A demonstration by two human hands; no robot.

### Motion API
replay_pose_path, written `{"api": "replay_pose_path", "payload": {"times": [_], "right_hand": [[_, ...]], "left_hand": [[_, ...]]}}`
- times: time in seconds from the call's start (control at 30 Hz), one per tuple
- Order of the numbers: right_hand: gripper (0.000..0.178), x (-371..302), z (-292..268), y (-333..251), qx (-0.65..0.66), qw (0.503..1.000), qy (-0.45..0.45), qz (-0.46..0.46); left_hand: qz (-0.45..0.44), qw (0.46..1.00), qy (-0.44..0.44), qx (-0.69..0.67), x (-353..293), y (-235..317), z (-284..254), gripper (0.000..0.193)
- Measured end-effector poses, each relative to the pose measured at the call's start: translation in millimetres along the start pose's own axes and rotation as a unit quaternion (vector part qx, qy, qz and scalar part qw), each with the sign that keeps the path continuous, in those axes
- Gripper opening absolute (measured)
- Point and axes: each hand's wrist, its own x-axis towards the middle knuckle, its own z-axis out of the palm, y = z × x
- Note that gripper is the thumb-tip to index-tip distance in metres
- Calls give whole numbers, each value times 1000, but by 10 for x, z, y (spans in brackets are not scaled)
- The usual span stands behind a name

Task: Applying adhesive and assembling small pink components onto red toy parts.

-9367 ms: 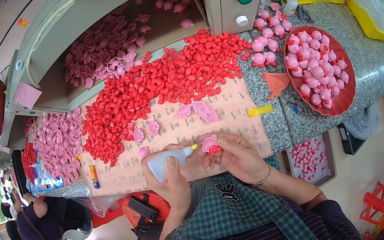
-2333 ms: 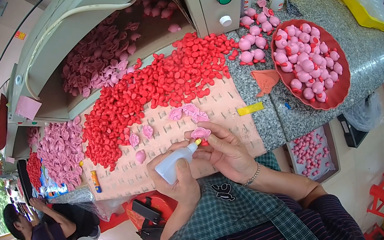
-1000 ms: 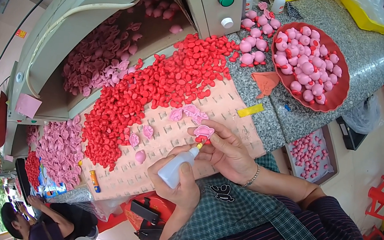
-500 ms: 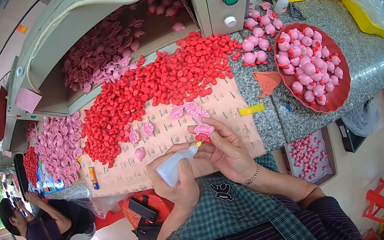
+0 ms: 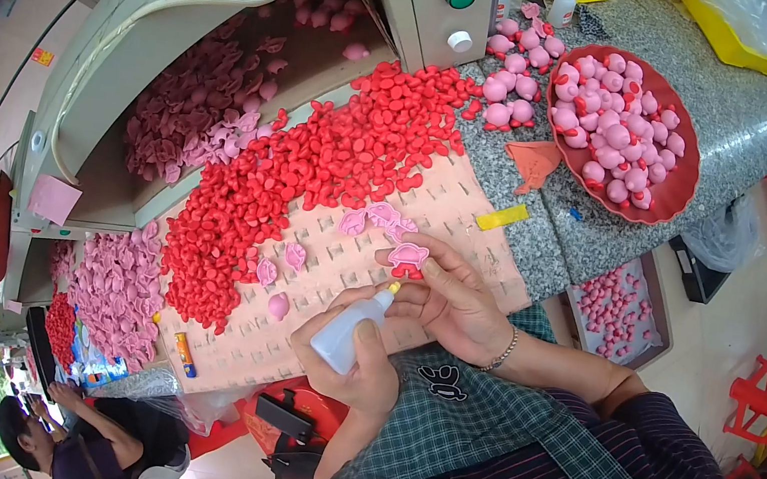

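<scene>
My left hand (image 5: 366, 374) is wrapped round a translucent white squeeze bottle (image 5: 339, 336) with a yellow tip (image 5: 394, 288). That tip points up at a small pink hollow piece (image 5: 408, 254) with a red part (image 5: 408, 271) at its lower edge, the two pinched in the fingers of my right hand (image 5: 462, 305). A narrow gap shows between tip and red part. Just beyond my hands, a few loose pink pieces (image 5: 385, 218) lie on the slotted pale pink belt (image 5: 449, 210), with a round pink ball (image 5: 279, 305) nearer my left hand.
A long heap of red pieces (image 5: 315, 162) covers the belt's far side, before a grey machine opening. Pink pieces (image 5: 116, 291) are piled at left. A red bowl (image 5: 679, 203) of pink balls stands on the granite counter (image 5: 747, 128). Another person (image 5: 101, 441) sits at lower left.
The bottle tip has drawn back slightly from the red part. My right fingers have tilted the pink piece, and more of the red part shows.
</scene>
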Motion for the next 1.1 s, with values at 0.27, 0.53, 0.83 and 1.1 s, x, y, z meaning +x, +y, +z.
{"api": "replay_pose_path", "payload": {"times": [0.27,0.53,0.83,1.1], "right_hand": [[44,-2,7,-12,37,999,20,9],[43,-3,42,-29,46,999,12,1],[43,-9,42,-18,39,999,26,6],[43,-1,28,-5,35,999,19,0]], "left_hand": [[37,999,-7,-1,-36,-65,-1,26],[52,999,-1,-8,-52,-114,2,27],[70,997,-12,25,-41,-143,-27,26],[71,997,-14,30,-38,-137,-27,26]]}}
